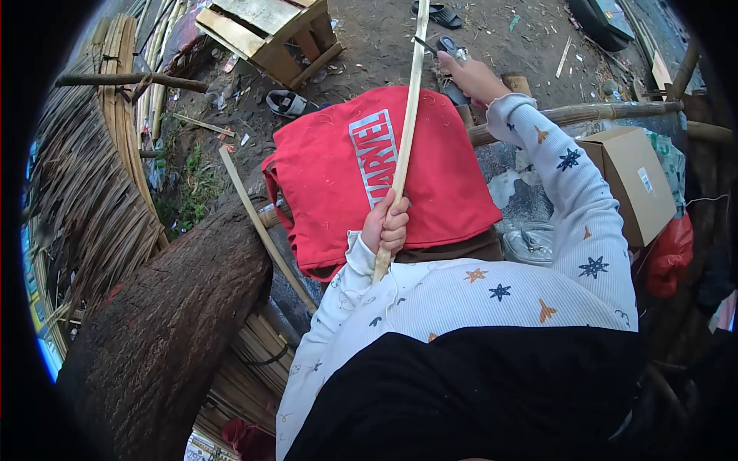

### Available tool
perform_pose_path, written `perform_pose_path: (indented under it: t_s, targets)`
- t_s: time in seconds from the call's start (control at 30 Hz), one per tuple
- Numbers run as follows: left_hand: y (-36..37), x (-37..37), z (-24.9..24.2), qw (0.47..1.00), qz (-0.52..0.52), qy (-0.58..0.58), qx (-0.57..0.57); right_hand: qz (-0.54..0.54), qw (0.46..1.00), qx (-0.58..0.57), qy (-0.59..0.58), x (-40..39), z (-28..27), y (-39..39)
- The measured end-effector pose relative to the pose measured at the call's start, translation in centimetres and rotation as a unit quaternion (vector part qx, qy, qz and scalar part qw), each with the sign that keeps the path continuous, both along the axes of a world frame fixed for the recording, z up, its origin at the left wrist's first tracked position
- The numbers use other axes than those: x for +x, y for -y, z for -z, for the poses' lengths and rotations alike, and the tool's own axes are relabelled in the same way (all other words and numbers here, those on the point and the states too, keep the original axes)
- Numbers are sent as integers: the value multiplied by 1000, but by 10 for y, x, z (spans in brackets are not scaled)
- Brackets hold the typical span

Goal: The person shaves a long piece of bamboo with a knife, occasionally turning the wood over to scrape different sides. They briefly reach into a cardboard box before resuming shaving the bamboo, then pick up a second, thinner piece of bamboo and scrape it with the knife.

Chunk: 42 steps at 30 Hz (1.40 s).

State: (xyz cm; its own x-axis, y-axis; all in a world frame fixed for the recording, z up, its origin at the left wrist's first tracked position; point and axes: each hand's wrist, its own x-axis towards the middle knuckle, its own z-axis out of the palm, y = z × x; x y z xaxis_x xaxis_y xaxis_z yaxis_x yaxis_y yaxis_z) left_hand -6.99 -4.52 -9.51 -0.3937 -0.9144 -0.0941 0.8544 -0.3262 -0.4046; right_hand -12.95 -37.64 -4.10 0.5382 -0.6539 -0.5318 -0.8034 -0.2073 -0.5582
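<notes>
A long pale bamboo strip runs from near my chest up past the top edge of the view. My left hand is wrapped tightly round its lower part. Farther up, my right hand grips a knife, whose dark blade reaches across the strip; the handle is mostly hidden in my fingers. Under the strip, a red cloth with white block lettering is spread over my lap. Thin curled shavings lie scattered on it.
To the left are a thick log, bundled bamboo strips and dried palm thatch. A wooden crate stands ahead on bare dirt. At right, a cardboard box sits beside a bamboo pole; a clear lidded container is nearer.
</notes>
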Motion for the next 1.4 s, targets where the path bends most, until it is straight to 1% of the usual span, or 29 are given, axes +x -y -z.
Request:
perform_pose_path:
  t_s: [0.03, 0.07, 0.1, 0.13, 0.17, 0.23, 0.33, 0.43, 0.47, 0.53, 0.6, 0.7, 0.8, 0.9, 1.0, 1.2, 1.3, 1.4]
  targets:
    - [1, 0, -1, 999, 18, 39, 14, 31, 999, 32, 23, -11, -7, -18]
    - [3, 1, -6, 993, 40, 106, 42, 3, 999, 34, 12, -20, -20, -37]
    - [5, 1, -7, 981, 59, 177, 44, -22, 999, 34, 3, -29, -34, -56]
    - [7, 1, -17, 962, 79, 250, 73, -45, 998, 36, -8, -39, -43, -76]
    - [10, 0, -25, 936, 100, 322, 103, -99, 995, 9, -13, -49, -47, -92]
    - [11, -2, -32, 913, 105, 376, 119, -199, 979, -33, -17, -71, -46, -126]
    - [13, -7, -33, 883, 111, 437, 130, -149, 987, -49, -37, -84, -48, -173]
    - [12, -11, -41, 840, 126, 503, 157, -87, 991, -99, -27, -91, -33, -195]
    - [14, -12, -44, 822, 131, 528, 167, -83, 989, -118, -29, -90, -32, -199]
    - [16, -16, -49, 765, 144, 600, 183, -71, 985, -156, -33, -89, -32, -204]
    - [19, -19, -57, 698, 153, 672, 193, -77, 984, -158, -21, -89, -33, -204]
    - [18, -28, -36, 567, 118, 802, 145, -100, 983, -152, -8, -92, -36, -203]
    - [20, -32, -30, 411, 65, 904, 99, -119, 981, -156, 2, -91, -35, -204]
    - [19, -34, -33, 349, 48, 932, 91, -115, 980, -161, 18, -92, -28, -202]
    - [22, -39, -32, 294, 69, 948, 98, -111, 975, -193, 13, -91, -24, -203]
    - [26, -47, -32, 254, 102, 951, 143, -112, 955, -273, 4, -93, -13, -207]
    - [27, -47, -37, 260, 112, 947, 148, -118, 947, -299, 11, -93, -10, -206]
    - [27, -49, -40, 250, 115, 948, 157, -125, 943, -307, 7, -91, -8, -203]
